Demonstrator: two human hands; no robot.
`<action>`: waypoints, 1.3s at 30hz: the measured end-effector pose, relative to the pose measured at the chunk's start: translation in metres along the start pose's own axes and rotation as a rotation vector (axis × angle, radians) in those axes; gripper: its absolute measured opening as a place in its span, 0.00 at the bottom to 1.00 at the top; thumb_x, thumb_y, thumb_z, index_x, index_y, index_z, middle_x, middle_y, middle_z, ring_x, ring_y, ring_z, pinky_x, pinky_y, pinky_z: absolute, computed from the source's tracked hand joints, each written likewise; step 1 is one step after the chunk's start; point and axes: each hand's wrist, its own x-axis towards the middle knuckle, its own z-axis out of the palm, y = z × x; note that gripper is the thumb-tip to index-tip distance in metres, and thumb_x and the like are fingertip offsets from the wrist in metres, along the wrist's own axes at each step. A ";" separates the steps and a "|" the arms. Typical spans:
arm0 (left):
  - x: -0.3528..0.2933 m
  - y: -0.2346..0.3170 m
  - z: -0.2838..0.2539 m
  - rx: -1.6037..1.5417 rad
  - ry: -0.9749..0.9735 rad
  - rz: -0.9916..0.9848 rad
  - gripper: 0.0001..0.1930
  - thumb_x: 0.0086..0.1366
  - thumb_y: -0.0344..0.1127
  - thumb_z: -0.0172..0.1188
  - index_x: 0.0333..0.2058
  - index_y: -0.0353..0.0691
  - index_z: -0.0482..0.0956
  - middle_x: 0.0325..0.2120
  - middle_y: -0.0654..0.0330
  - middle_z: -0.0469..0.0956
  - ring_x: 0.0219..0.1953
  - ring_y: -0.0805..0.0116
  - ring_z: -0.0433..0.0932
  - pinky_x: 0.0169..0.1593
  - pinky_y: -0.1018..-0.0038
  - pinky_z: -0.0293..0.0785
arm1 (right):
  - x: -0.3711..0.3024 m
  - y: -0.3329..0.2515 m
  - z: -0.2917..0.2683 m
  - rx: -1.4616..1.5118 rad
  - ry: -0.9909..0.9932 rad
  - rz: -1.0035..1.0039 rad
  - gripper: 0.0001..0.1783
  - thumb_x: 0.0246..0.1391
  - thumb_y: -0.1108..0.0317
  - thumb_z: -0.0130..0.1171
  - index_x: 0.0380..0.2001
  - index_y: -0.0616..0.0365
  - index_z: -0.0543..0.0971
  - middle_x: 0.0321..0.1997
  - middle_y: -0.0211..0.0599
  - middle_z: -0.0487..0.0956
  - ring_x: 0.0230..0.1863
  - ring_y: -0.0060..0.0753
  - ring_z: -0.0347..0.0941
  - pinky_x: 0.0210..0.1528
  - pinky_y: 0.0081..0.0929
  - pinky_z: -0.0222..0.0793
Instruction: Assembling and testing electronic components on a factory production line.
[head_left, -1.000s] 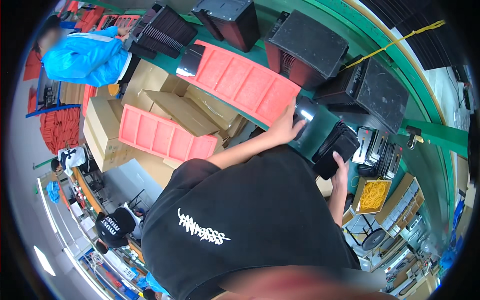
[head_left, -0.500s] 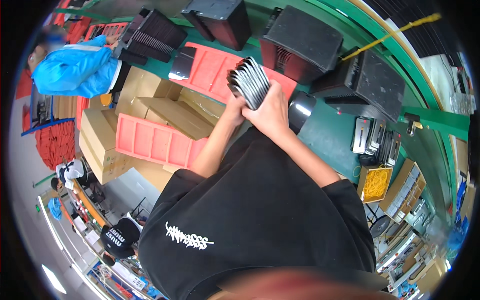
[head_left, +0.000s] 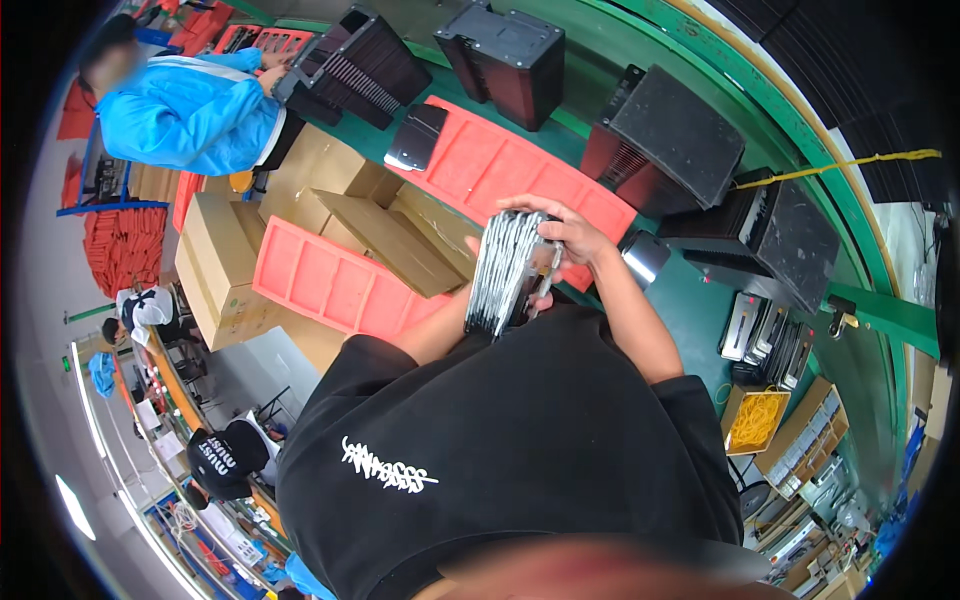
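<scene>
A thick stack of thin plates with shiny silver and black edges [head_left: 510, 262] is held upright in front of my chest. My right hand [head_left: 575, 232] grips its upper right side, with fingers bent over the top edge. Most of my left hand [head_left: 473, 244] is hidden behind the stack; a bit of it shows at the left edge, closed around the pile. Just beyond lies a long coral-red divided tray [head_left: 500, 160] on the green bench. A glossy black curved piece [head_left: 418, 135] rests on its far left end, and another [head_left: 643, 255] sits by its right end.
Tall black stacks [head_left: 665, 140] line the back of the bench. Open cardboard boxes [head_left: 225, 265] stand to the left, with a second red tray [head_left: 335, 285] across them. At right are silver-and-black parts [head_left: 760, 335] and a box of yellow bands [head_left: 757, 420]. A co-worker in blue [head_left: 190, 115] handles a black stack.
The stack has come down closer to my chest and turned so its edges face up. My right hand has shifted to its upper right side. The view has swung slightly.
</scene>
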 end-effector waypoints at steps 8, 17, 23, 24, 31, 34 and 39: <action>-0.054 0.044 0.031 0.599 0.996 -0.051 0.56 0.57 0.82 0.43 0.67 0.35 0.62 0.58 0.47 0.73 0.54 0.57 0.78 0.57 0.62 0.76 | -0.014 0.039 0.003 0.103 0.364 0.060 0.36 0.57 0.55 0.65 0.63 0.63 0.69 0.57 0.40 0.77 0.57 0.33 0.76 0.58 0.30 0.73; -0.022 0.071 0.065 0.883 1.060 -0.364 0.33 0.60 0.42 0.70 0.59 0.32 0.69 0.50 0.54 0.80 0.49 0.63 0.81 0.53 0.65 0.78 | 0.036 0.031 0.016 -0.037 0.742 0.359 0.24 0.62 0.56 0.61 0.53 0.64 0.77 0.45 0.36 0.83 0.46 0.30 0.80 0.46 0.32 0.77; -0.020 0.079 0.047 0.645 0.961 -0.214 0.31 0.59 0.38 0.70 0.58 0.33 0.71 0.47 0.53 0.81 0.47 0.62 0.82 0.52 0.64 0.79 | 0.062 0.002 0.000 -0.022 0.620 0.564 0.36 0.63 0.39 0.53 0.56 0.61 0.77 0.51 0.37 0.81 0.50 0.34 0.78 0.52 0.35 0.71; -0.020 0.082 0.043 0.601 0.952 -0.164 0.30 0.58 0.37 0.70 0.57 0.32 0.71 0.47 0.53 0.81 0.47 0.62 0.82 0.51 0.63 0.80 | 0.065 0.002 -0.004 -0.019 0.626 0.559 0.36 0.63 0.39 0.53 0.56 0.61 0.77 0.51 0.37 0.81 0.50 0.34 0.78 0.52 0.35 0.71; -0.015 0.202 0.006 1.325 1.206 0.071 0.39 0.50 0.35 0.75 0.58 0.31 0.65 0.48 0.50 0.79 0.48 0.59 0.81 0.53 0.63 0.78 | 0.030 0.025 -0.015 -0.221 1.007 0.118 0.37 0.67 0.39 0.45 0.65 0.57 0.69 0.68 0.39 0.69 0.57 0.34 0.71 0.57 0.33 0.66; -0.018 0.255 -0.019 1.766 1.381 0.073 0.45 0.44 0.39 0.79 0.56 0.29 0.62 0.49 0.46 0.78 0.51 0.54 0.79 0.55 0.63 0.75 | -0.013 0.036 -0.007 -0.206 0.993 0.172 0.34 0.69 0.42 0.43 0.64 0.57 0.70 0.64 0.38 0.72 0.56 0.31 0.72 0.56 0.30 0.66; -0.020 0.290 -0.049 2.007 1.403 -0.093 0.55 0.39 0.50 0.81 0.59 0.27 0.59 0.52 0.40 0.74 0.55 0.45 0.75 0.59 0.62 0.72 | -0.070 0.049 0.001 -0.139 1.035 0.204 0.32 0.69 0.44 0.42 0.63 0.56 0.71 0.59 0.36 0.76 0.53 0.30 0.73 0.55 0.29 0.67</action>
